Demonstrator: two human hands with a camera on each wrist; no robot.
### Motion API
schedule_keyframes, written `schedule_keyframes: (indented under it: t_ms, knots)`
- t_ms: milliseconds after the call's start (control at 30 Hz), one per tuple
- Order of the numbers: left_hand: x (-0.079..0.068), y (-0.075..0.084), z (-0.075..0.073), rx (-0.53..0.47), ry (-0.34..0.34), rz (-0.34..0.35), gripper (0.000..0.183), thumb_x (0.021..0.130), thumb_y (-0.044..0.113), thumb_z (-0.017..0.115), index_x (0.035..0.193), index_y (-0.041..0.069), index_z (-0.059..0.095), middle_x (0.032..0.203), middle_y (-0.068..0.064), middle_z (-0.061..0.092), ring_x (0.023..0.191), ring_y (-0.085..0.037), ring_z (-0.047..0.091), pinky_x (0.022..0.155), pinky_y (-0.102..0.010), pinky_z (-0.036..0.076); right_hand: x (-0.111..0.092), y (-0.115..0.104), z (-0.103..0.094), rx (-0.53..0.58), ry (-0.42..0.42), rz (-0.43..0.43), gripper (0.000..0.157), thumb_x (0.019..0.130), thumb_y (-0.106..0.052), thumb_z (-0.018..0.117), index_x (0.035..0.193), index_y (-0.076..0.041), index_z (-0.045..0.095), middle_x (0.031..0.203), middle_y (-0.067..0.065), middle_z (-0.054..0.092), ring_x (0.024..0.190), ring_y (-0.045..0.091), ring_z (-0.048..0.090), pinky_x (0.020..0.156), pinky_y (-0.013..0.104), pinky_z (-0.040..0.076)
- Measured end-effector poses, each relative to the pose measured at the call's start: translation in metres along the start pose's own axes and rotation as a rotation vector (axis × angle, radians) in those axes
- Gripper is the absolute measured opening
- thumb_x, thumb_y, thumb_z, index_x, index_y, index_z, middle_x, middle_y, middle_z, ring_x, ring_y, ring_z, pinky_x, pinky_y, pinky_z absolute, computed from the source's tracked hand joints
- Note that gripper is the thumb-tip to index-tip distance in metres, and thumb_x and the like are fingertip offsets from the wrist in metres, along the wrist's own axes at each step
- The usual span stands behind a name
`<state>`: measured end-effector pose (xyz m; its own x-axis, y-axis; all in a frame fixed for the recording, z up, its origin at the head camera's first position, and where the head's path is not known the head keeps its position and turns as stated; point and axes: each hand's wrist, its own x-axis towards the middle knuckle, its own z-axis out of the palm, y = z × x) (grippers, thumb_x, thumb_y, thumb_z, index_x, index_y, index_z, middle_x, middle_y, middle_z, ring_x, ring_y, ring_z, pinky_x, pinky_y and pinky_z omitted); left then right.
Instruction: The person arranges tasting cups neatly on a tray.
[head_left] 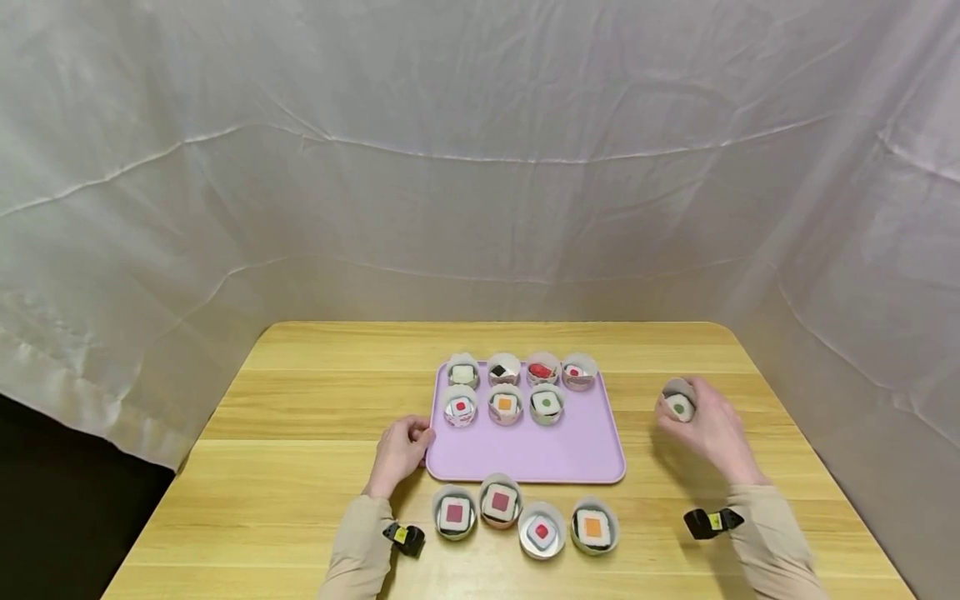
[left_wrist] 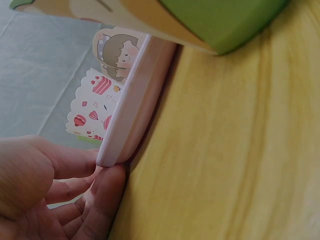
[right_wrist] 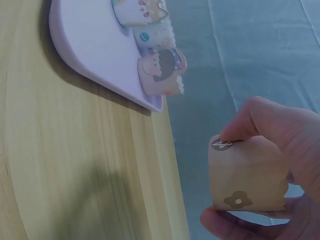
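My right hand point(head_left: 716, 429) holds a small paper cup point(right_wrist: 245, 172) above the table, to the right of the lilac tray point(head_left: 517, 457). Inside that cup sits a white toy sushi roll point(head_left: 680, 407) with a green centre. In the right wrist view the cup's wall is tan, with a brown flower printed on it, between thumb and fingers. At the tray's left edge, my left hand point(head_left: 401, 454) pinches the rim, as the left wrist view shows up close. Several filled paper cups stand on the tray in two rows, among them one with an orange-centred roll point(head_left: 506, 404).
Several more filled cups stand on the wooden table in front of the tray, including a cup with a purple-centred roll point(head_left: 454, 514) and another with an orange-centred roll point(head_left: 592, 528). A pale curtain point(head_left: 480, 225) hangs behind the table and along its sides.
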<state>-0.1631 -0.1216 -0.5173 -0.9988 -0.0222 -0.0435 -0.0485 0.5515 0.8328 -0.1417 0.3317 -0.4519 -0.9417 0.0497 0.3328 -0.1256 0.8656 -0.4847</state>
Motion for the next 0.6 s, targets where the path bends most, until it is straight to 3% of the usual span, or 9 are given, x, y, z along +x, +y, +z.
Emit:
schedule_keyframes:
  t_ms: [233, 600]
  knots:
    - [0.0, 0.0, 0.0, 0.014, 0.002, 0.005, 0.024, 0.093, 0.01, 0.064, 0.111, -0.005, 0.07, 0.078, -0.007, 0.061, 0.06, -0.01, 0.057, 0.052, -0.024, 0.054, 0.002, -0.009, 0.007, 0.005, 0.053, -0.012, 0.05, 0.08, -0.025, 0.075, 0.119, 0.002, 0.057, 0.1, 0.023, 0.066, 0.087, 0.037, 0.063, 0.068, 0.046, 0.048]
    - [0.0, 0.0, 0.0, 0.011, 0.001, 0.009, 0.023, 0.093, 0.01, 0.065, 0.111, -0.005, 0.07, 0.078, -0.007, 0.062, 0.061, -0.01, 0.057, 0.053, -0.023, 0.055, 0.005, -0.019, 0.013, 0.047, 0.042, -0.057, 0.052, 0.08, -0.024, 0.077, 0.118, 0.005, 0.057, 0.098, 0.023, 0.066, 0.083, 0.033, 0.064, 0.068, 0.037, 0.049]
